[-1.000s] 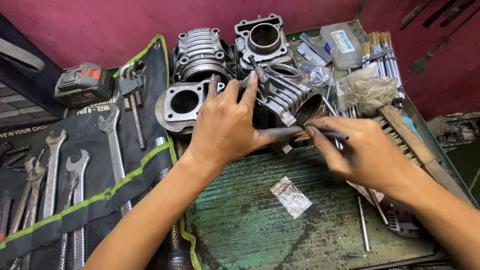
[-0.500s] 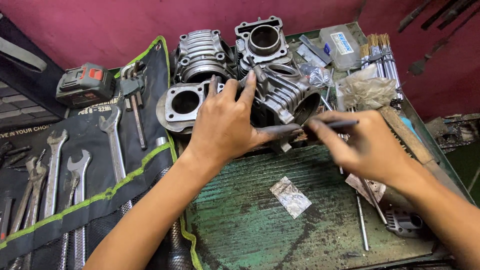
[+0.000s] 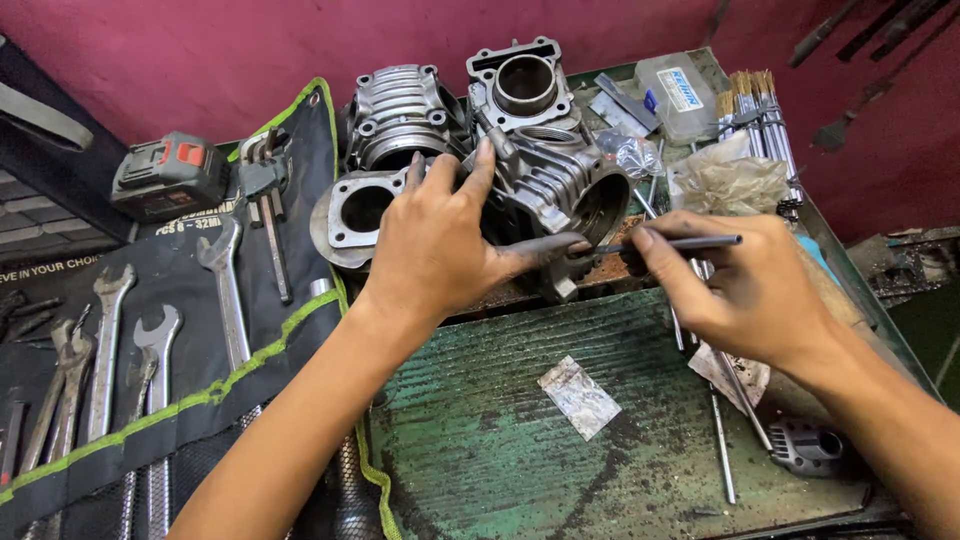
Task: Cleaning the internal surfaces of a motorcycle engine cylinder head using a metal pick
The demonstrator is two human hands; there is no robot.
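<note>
Left hand (image 3: 435, 250) and right hand (image 3: 750, 290): bare, no gloves, rings or watch. Forearms bare, no sleeves visible. Dark grease smudges on fingertips, esp. left thumb.

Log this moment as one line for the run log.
left hand: steadies finned engine cylinder | right hand: holds thin rod tool at its opening | surface: green workbench

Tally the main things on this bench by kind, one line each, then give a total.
Engine cylinders: 4
Open-ended spanners: 4 clearly seen on the tool roll; more may lie at the edge
Thin rod held in the right hand: 1
Small clear bag: 1
Drill battery: 1
Total: 11
</note>
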